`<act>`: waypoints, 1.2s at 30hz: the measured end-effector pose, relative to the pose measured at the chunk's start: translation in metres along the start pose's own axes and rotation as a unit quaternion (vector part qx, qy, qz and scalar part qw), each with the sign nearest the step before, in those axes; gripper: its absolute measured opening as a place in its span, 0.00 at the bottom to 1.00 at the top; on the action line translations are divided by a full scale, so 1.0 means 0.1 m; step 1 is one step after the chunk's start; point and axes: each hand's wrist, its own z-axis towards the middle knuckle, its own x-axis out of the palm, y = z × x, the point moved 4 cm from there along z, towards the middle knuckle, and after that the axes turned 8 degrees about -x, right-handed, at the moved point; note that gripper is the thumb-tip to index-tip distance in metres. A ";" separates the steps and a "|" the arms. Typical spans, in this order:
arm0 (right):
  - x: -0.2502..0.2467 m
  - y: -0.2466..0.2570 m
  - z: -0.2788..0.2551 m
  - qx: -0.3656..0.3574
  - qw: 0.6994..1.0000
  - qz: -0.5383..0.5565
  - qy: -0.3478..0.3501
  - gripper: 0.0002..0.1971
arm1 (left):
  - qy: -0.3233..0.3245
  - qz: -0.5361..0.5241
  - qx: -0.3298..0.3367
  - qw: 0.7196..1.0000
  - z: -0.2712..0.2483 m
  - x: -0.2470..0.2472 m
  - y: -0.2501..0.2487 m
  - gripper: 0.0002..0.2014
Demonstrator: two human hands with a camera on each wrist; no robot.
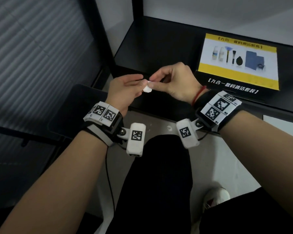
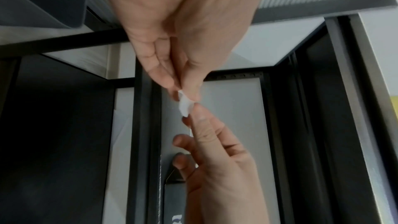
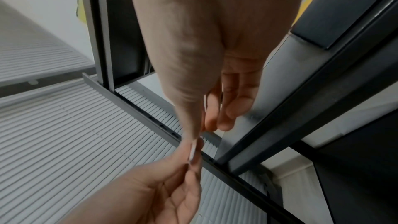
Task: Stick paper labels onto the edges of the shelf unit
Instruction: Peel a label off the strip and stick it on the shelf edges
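Note:
A small white paper label (image 1: pixel 147 89) hangs between my two hands, just in front of the black shelf unit's front edge (image 1: pixel 130 70). My left hand (image 1: pixel 142 85) pinches one end of it with thumb and fingertips. My right hand (image 1: pixel 152 81) pinches the other end, its remaining fingers curled. In the left wrist view the label (image 2: pixel 184 106) looks curled between my left hand (image 2: pixel 183 91) above and my right hand (image 2: pixel 191 117) below. The right wrist view shows the label (image 3: pixel 192 151) edge-on, with my right hand (image 3: pixel 197 140) over my left hand (image 3: pixel 190 164).
A black and yellow product box (image 1: pixel 238 65) lies on the shelf board (image 1: pixel 159 48) to the right of my hands. A black upright post (image 1: pixel 100 31) stands at the shelf's left corner, with a ribbed grey wall (image 1: pixel 32 48) beyond. My black-trousered leg (image 1: pixel 159 174) and white shoe (image 1: pixel 216 196) are below.

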 end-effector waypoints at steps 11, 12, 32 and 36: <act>0.47 0.31 0.36 -0.053 0.993 -0.087 0.057 0.06 | -0.079 0.150 0.114 0.979 0.01 -0.64 -0.06 0.04; 0.51 0.32 0.39 -0.052 0.992 -0.093 0.062 0.07 | -0.079 0.196 0.131 0.969 0.01 -0.69 -0.08 0.05; 1.27 0.14 0.52 -0.026 0.989 -0.069 0.131 0.15 | -0.259 0.289 -0.145 0.910 0.43 -1.80 0.98 0.05; 1.23 0.13 0.54 -0.021 0.990 -0.063 0.122 0.16 | -0.257 0.310 -0.149 0.903 0.49 -1.82 1.02 0.10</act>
